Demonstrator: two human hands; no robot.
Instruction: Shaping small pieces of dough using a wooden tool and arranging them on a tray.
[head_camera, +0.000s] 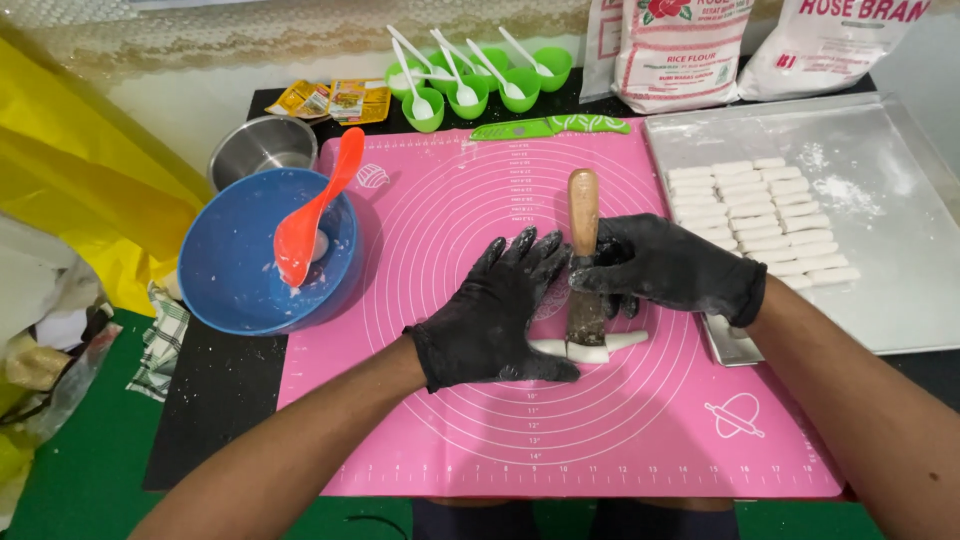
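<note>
Nearest the camera, on the pink silicone mat (600, 440), lies a thin white dough rope (592, 347). Its long axis runs left to right across the mat, the right end tilting slightly away and tapering to a point. The left hand (500, 315), in a black glove, lies flat over the rope's left end, palm down, fingers (520, 255) spread and pointing away from the body; the rope comes out from under the heel and thumb side of that hand, so its left tip is hidden.

A scraper with a wooden handle (583, 215) stands upright on the rope, its dark blade (586, 318) pressing down across the rope about midway along the visible part. The scraper's long axis runs near to far, crosswise to the rope. The right hand (670, 268), also black-gloved, wraps around the lower part of the handle from the right, fingers curled tightly about it and dusted with flour; the rope lies just below and in front of those fingers, not touching them.

To the left on the mat's edge sits a blue bowl (235, 275) with a red-orange spatula (312, 215) resting in it. To the right, a metal tray (880, 250) carries rows of short white dough pieces (760, 215). Farther off lie a green knife (550, 127), a steel bowl (260, 145), green cups with white spoons (470, 80), and flour bags (680, 50) at the back of the tabletop (215, 400).
</note>
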